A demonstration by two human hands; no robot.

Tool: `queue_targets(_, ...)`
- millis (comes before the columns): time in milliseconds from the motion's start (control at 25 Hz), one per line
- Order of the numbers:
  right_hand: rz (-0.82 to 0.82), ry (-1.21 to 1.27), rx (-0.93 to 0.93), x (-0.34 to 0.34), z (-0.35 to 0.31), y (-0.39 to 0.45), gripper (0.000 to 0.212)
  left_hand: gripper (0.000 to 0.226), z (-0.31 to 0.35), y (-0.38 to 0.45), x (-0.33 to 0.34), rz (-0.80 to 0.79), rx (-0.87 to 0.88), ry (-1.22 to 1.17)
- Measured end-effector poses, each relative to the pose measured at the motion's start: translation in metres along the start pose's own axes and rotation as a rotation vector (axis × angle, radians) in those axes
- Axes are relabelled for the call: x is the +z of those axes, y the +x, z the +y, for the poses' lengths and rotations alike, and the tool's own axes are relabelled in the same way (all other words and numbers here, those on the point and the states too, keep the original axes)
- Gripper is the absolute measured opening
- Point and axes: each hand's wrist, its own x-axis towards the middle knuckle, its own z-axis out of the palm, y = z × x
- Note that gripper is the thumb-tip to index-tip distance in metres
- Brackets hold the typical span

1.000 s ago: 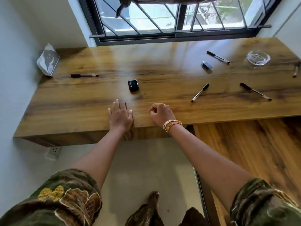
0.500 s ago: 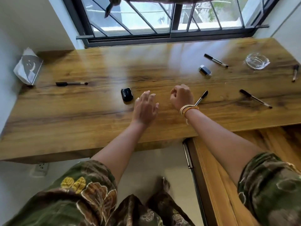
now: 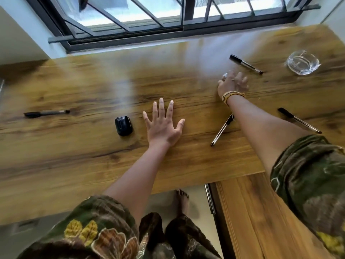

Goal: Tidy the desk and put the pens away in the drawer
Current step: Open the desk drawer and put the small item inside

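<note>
Several black-capped pens lie on the wooden desk (image 3: 84, 157): one at the far left (image 3: 46, 113), one in the middle (image 3: 221, 132) partly under my right forearm, one at the back (image 3: 245, 64), one at the right (image 3: 298, 120). My left hand (image 3: 162, 126) rests flat on the desk, fingers spread, holding nothing. My right hand (image 3: 233, 84) is stretched to the back, fingers curved down over a small silvery object (image 3: 225, 74) that it mostly hides. Whether it grips it is unclear.
A small black case (image 3: 123, 125) sits just left of my left hand. A glass ashtray (image 3: 303, 62) stands at the back right. Below the desk's right end is a wooden cabinet front (image 3: 261, 212) with a metal handle (image 3: 210, 199). A barred window lines the back.
Both hands left the desk's front edge and moved forward. The left hand went flat beside the black case; the right reached past the middle pen to the small silvery object.
</note>
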Motion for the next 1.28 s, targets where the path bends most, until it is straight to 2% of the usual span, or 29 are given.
queue_targets(200,0.012,-0.002,-0.095,-0.003,-0.001,-0.006,0.042,0.077,-0.002,0.000,0.001,0.015,0.010,0.007)
queue_targets(320,0.062,0.152,-0.162,-0.013,-0.007,-0.027,0.035,0.074,-0.001,0.001,0.000,0.028,0.023,-0.029)
queue_targets(400,0.102,0.311,-0.191,-0.020,-0.005,-0.054,0.028,0.063,0.002,-0.006,0.001,0.095,0.044,-0.075)
queue_targets(520,0.078,0.555,-0.087,-0.022,0.008,-0.100,0.031,0.042,0.012,-0.035,0.001,0.203,0.079,-0.109)
queue_targets(600,0.020,0.645,-0.004,-0.026,0.025,-0.130,0.039,0.040,0.025,-0.068,0.002,0.174,0.071,-0.217)
queue_targets(800,-0.029,0.679,-0.108,-0.036,0.087,-0.207,0.024,0.048,0.055,-0.143,0.014,0.082,0.177,-0.240)
queue_targets(880,-0.022,0.742,-0.108,-0.043,0.115,-0.235,0.022,0.061,0.062,-0.166,0.022,0.032,0.176,-0.238)
queue_targets(1040,-0.042,0.844,0.001,-0.045,0.171,-0.269,0.019,0.086,0.070,-0.188,0.033,-0.119,0.173,-0.032)
queue_targets(1160,-0.194,0.999,0.078,-0.037,0.196,-0.286,0.007,0.100,0.080,-0.190,0.028,-0.227,0.147,0.061)
queue_targets(1280,-0.323,0.922,0.274,-0.007,0.213,-0.292,0.005,0.117,0.096,-0.191,0.024,-0.354,0.073,0.156)
